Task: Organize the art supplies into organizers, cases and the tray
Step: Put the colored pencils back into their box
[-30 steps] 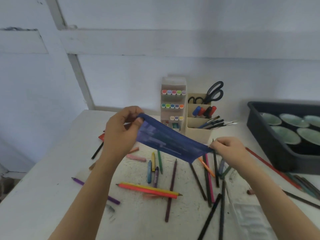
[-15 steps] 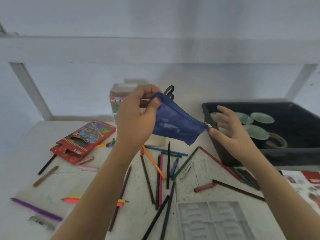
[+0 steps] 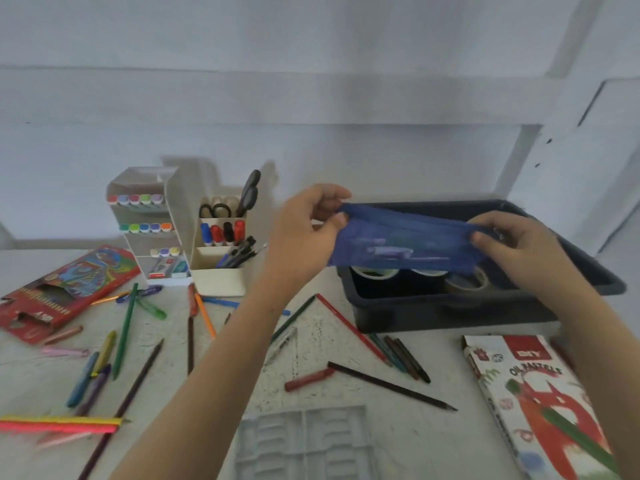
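- Left hand (image 3: 304, 233) and right hand (image 3: 512, 244) are each pinching one end of a blue mesh pencil case (image 3: 405, 242), stretching it taut above the dark tray (image 3: 450, 306).
- Pens are showing inside; the stretch is likely easing the zip.

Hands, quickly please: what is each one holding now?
Left hand: grips one end of the blue translucent fabric pencil pouch.
Right hand: pinches the pouch's other end.
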